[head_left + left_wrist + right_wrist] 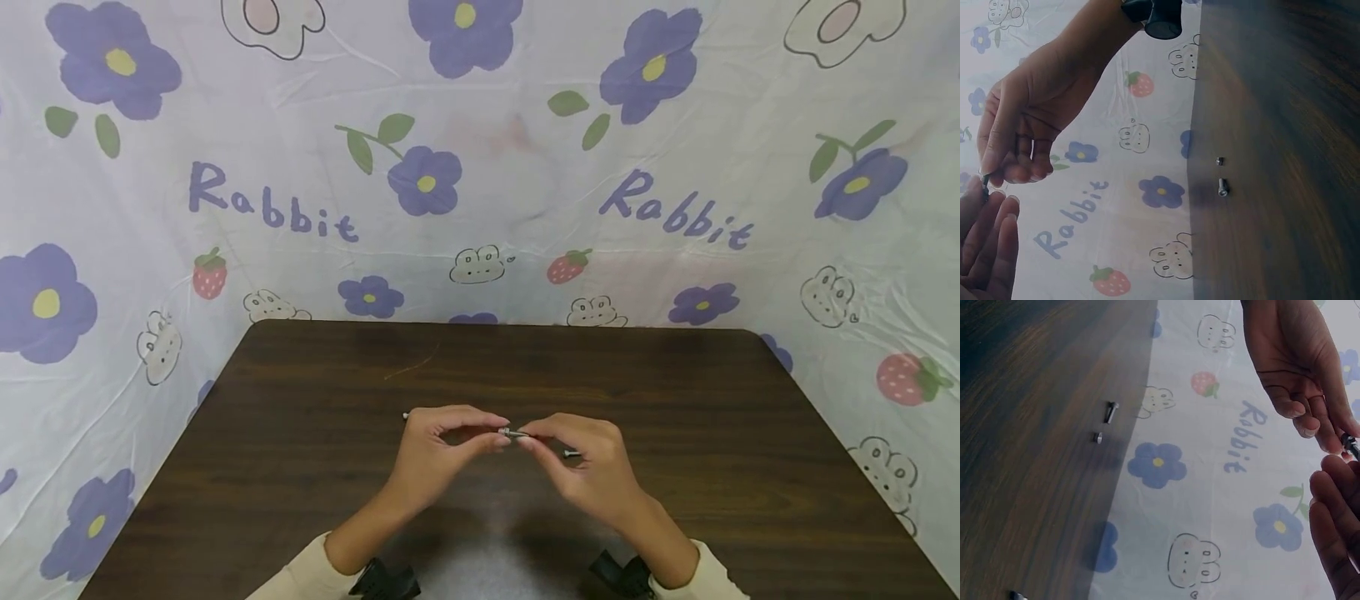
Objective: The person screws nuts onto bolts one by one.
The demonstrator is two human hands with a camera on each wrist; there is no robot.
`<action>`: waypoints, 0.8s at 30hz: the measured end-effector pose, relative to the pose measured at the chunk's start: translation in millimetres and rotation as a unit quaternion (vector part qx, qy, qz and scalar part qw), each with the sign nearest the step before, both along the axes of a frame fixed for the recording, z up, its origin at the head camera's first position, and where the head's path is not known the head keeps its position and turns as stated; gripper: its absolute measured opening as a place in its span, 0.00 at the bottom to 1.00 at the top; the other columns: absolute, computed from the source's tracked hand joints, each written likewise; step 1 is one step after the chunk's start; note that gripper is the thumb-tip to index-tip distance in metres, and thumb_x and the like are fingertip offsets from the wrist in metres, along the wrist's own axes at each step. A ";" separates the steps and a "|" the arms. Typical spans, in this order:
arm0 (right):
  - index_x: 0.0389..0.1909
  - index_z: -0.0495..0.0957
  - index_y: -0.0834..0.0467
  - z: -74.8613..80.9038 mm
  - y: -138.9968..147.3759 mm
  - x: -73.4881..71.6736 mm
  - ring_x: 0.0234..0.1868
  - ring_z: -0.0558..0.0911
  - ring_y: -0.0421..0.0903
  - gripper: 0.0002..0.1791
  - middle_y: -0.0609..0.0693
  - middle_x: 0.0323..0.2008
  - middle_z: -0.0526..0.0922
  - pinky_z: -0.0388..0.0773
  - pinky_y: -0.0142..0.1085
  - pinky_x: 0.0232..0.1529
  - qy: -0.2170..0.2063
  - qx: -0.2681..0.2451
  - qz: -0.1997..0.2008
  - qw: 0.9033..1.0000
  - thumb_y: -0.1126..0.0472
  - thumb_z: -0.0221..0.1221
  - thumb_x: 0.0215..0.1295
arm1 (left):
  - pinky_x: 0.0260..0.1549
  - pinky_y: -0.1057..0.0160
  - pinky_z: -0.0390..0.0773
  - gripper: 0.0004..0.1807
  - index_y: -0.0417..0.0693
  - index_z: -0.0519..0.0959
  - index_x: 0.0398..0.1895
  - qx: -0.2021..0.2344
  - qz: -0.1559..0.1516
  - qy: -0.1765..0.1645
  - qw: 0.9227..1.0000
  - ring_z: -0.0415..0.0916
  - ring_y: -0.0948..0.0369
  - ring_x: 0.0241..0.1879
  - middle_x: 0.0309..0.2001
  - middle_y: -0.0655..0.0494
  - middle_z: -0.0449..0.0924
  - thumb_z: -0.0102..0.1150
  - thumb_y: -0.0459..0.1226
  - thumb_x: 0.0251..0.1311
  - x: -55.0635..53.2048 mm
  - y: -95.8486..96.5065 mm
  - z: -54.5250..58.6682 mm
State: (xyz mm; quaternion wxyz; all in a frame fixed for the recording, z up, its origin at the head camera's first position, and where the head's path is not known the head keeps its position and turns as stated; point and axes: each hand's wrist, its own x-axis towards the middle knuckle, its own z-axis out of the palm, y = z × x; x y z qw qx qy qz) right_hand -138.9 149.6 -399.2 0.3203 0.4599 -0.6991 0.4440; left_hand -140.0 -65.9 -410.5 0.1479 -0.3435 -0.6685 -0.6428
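Note:
A small metal bolt (516, 433) is held level between both hands above the table. The thumb and fingertips of my left hand (442, 442) pinch its thicker, ringed end. My right hand (592, 458) has thumb and fingertips at the thinner end. In the right wrist view the bolt (1350, 445) looks dark and ridged, partly covered by fingers. Another bolt (572, 453) lies on the table by the right hand. The left wrist view shows a loose bolt (1222, 187) beside a small nut (1220, 161) on the tabletop.
The dark wooden table (300, 467) has rounded far corners. A small metal piece (406, 415) shows past the left hand, the rest hidden. Patterned cloth (517, 183) hangs behind and beside the table. Black wrist cameras (386, 579) sit on both wrists.

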 end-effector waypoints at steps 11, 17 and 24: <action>0.37 0.87 0.57 -10.7 1.6 3.0 0.34 0.86 0.39 0.07 0.45 0.34 0.88 0.84 0.30 0.36 -0.099 0.110 -0.038 0.988 0.70 0.71 0.59 | 0.30 0.61 0.87 0.07 0.41 0.89 0.39 -0.064 0.012 -0.026 0.998 0.86 0.61 0.34 0.37 0.53 0.89 0.72 0.33 0.59 -1.2 -9.7 -15.9; 0.33 0.87 0.60 -22.4 2.5 5.8 0.32 0.85 0.37 0.03 0.45 0.31 0.88 0.85 0.32 0.34 -0.121 0.180 -0.058 0.975 0.68 0.71 0.60 | 0.29 0.64 0.86 0.05 0.42 0.89 0.37 -0.100 0.001 -0.029 0.995 0.86 0.62 0.32 0.35 0.55 0.89 0.72 0.33 0.57 -2.7 -12.0 -36.1; 0.31 0.88 0.58 -34.2 -2.7 8.3 0.27 0.81 0.31 0.04 0.45 0.29 0.88 0.81 0.26 0.29 -0.174 0.265 -0.102 0.943 0.67 0.73 0.57 | 0.30 0.66 0.86 0.05 0.41 0.89 0.35 -0.163 -0.004 -0.071 0.984 0.84 0.67 0.32 0.34 0.58 0.89 0.74 0.32 0.56 -6.2 -12.5 -59.1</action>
